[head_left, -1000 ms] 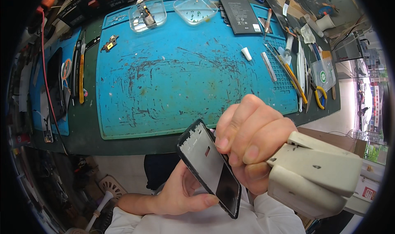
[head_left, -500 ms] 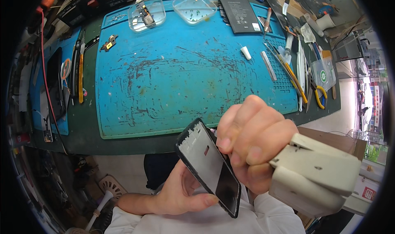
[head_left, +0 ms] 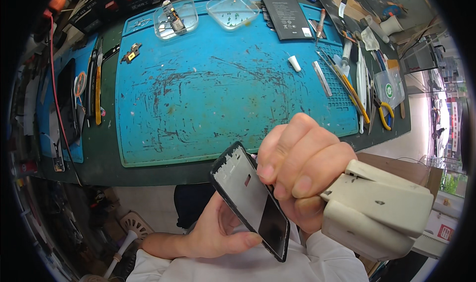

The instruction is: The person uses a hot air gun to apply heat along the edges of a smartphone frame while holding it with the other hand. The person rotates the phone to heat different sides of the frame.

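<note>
My left hand (head_left: 213, 235) grips a smartphone (head_left: 240, 183) by its lower part, thumb along one long edge. The phone is tilted in front of my chest, just off the bench's near edge. It has a black rim, a pale grey upper area with ragged edges and a glossy dark lower part. Fingers curled tight, my right hand (head_left: 302, 168) is closed on a boxy cream-coloured plastic tool (head_left: 379, 202) whose kind I cannot make out. A small pinkish tip (head_left: 254, 156) shows beside these fingers, close to the phone's upper edge; whether it touches is hidden.
A scratched blue mat (head_left: 223, 103) covers the bench. At its back are two clear trays (head_left: 176, 31) (head_left: 233, 9) with small parts and a black battery (head_left: 286, 18). A white cap (head_left: 294, 63) lies nearer; tweezers (head_left: 349, 86) and yellow-handled pliers (head_left: 385, 117) lie right.
My right hand and the cream tool have shifted very slightly left and up. The phone and my left hand are almost unmoved.
</note>
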Tool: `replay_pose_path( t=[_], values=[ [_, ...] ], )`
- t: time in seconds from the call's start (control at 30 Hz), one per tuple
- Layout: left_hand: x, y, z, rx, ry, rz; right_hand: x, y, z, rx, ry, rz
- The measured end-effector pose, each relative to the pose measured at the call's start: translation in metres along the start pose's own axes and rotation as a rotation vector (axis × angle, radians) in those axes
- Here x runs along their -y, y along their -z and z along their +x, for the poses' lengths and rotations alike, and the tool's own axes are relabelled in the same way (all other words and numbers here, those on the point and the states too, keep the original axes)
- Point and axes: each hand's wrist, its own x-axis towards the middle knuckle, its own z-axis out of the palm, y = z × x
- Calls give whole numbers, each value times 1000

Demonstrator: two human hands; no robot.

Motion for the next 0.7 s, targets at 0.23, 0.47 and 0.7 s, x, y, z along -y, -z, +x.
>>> replay_pose_path(
  t=[0.23,0.47,0.7],
  values=[
    [2,4,-2,14,17,-89,0,1,1,8,-5,5],
    [-3,-2,1,-21,52,60,3,3,-1,16,-11,-18],
    [-1,0,3,4,12,71,-1,6,-2,34,11,-11]
  ],
)
